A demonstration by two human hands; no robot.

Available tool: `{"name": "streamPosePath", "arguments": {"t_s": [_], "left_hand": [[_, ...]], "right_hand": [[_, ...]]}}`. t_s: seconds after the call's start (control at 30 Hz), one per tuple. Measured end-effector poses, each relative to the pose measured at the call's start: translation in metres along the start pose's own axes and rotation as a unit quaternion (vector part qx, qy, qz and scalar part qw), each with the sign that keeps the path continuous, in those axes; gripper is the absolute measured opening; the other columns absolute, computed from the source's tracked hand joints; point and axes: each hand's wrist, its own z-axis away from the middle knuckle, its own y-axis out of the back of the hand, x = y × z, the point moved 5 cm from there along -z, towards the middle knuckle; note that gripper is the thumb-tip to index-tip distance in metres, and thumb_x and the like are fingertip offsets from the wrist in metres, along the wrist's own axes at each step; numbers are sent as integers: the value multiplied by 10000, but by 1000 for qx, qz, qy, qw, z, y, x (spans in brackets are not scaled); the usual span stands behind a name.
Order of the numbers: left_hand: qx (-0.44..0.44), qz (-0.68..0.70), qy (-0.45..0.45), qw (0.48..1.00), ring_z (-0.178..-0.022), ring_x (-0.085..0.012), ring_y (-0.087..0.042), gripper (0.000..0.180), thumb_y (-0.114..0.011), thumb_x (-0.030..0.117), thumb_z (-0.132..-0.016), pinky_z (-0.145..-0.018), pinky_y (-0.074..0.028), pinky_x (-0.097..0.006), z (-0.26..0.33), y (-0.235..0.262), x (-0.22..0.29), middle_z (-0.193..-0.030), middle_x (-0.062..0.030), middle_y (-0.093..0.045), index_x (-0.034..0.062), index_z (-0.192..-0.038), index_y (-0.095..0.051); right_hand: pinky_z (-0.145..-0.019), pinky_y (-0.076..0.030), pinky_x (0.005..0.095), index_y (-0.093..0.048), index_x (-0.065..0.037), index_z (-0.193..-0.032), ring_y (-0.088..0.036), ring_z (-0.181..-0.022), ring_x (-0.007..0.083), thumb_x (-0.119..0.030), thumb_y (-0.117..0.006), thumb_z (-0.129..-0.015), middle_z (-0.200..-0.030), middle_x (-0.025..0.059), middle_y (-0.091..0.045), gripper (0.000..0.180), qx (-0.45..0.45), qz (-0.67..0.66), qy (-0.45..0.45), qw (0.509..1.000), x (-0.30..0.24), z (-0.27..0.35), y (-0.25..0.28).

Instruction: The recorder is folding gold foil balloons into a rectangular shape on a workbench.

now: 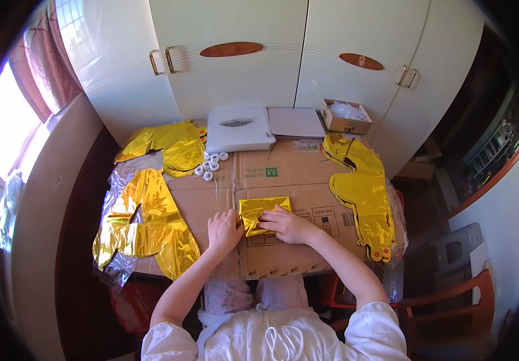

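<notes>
A gold foil balloon (259, 206), folded into a flat rectangle, lies on the cardboard in front of me. Resting across its right half is my right hand (286, 225), fingers stretched out and pressing down on the foil. At the packet's left edge my left hand (224, 231) is curled, its thumb side against the foil; the exact grip is partly hidden. Unfolded flat gold foil balloons lie around it: one large shape (145, 225) at left, another (172, 147) behind it, and a stack (361, 192) at right.
Several small white ribbon rolls (214, 161) sit beyond my left hand. Along the back stand a white plastic-wrapped stack (239, 132), a flat pale box (296, 122) and an open carton (348, 120) of clear plastic pieces. White cabinets (235, 78) rise behind; a wooden chair (452, 307) stands right.
</notes>
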Motion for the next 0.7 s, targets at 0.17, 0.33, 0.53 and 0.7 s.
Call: {"name": "streamPosePath", "arguments": {"t_s": [0.17,0.33,0.53,0.7], "left_hand": [[30,51,-100,993,-869,-285,-594,180,-661,189,-759,-726,-426,-420,2,17,2,-931,-84,-619,85,-870,-563],[55,-46,-390,918,-982,-268,-643,316,-662,172,-773,-861,-497,-398,24,46,37,-1073,-102,-631,55,-1063,-619],[39,-69,-394,916,-973,-228,-665,289,-581,95,-800,-742,-563,-310,24,21,12,-1095,-104,-643,42,-1080,-624],[-17,-55,-325,944,-996,-218,-658,257,-596,94,-795,-796,-547,-325,12,18,0,-1110,-74,-654,41,-1041,-646]], "right_hand": [[-1102,-312,542,-503,-128,-1340,-442,-1307,295,-148,-600,-856,-1358,124,-500,494,-2,42,-2,999,-6,-1,0],[-1103,-318,527,-478,-88,-1360,-430,-1323,286,-186,-609,-869,-1385,134,-484,517,2,65,-3,998,-9,-1,-4],[-1099,-327,509,-468,-35,-1356,-431,-1330,274,-201,-598,-879,-1390,134,-492,522,25,57,0,998,-12,0,-1],[-1095,-326,513,-483,-59,-1351,-439,-1325,262,-199,-571,-901,-1383,114,-506,479,-3,114,-2,994,-17,0,0]]}}
